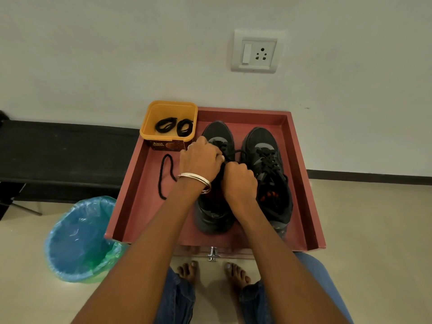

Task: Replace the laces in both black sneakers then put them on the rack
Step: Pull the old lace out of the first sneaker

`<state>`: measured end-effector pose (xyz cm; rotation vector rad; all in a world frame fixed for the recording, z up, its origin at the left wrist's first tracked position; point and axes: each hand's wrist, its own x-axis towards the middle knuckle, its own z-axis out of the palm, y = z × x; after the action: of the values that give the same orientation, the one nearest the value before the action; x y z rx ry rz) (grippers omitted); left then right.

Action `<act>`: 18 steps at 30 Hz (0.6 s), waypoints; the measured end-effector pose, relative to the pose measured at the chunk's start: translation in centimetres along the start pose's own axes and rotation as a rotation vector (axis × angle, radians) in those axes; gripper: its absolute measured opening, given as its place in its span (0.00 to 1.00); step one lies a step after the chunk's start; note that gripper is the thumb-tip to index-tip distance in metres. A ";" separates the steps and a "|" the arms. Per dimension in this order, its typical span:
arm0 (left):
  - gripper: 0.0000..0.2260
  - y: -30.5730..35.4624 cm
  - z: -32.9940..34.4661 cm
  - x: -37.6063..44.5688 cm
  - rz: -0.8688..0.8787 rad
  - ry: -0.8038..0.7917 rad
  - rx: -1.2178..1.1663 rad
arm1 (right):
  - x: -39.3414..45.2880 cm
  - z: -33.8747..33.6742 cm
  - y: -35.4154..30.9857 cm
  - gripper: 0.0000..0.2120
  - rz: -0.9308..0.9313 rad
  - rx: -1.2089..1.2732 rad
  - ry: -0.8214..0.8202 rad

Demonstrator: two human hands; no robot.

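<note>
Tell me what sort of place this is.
Probably a room in a home: a wall socket above a tiled floor, a lined waste bin, and sneakers on a red wooden tray.

Tray point(301, 181) walled on all sides, open from above only. Left half: yellow tub point(168, 123) fills the far-left corner, loose lace point(164, 175) lies on the bare floor in front of it, free room nearer the front wall. Right half: two sneakers, left shoe point(216, 216) and right shoe point(272, 169), side by side with a narrow gap between; both hands sit over the left one. Thin strip free between right shoe and right wall. Bin point(77, 239) stands just outside the tray's front-left corner.
</note>
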<state>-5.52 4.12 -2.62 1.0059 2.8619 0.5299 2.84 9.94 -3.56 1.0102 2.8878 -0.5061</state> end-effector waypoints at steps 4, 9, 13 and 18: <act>0.09 0.1 -0.3 0.1 -0.065 -0.037 -0.032 | 0.0 0.0 -0.1 0.10 0.019 0.010 -0.005; 0.07 0.9 0.5 0.3 -0.127 -0.001 -0.001 | 0.0 0.0 0.0 0.10 0.041 0.025 -0.005; 0.07 -0.1 1.0 0.5 -0.113 -0.019 -0.201 | 0.0 0.2 -0.1 0.09 0.039 0.019 0.007; 0.08 -0.5 0.0 0.2 -0.376 -0.014 -0.819 | -0.1 0.2 -0.1 0.06 0.018 -0.006 0.039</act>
<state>-5.99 3.86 -2.74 0.3192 2.3191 1.4424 2.86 9.71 -3.67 1.0553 2.9097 -0.4817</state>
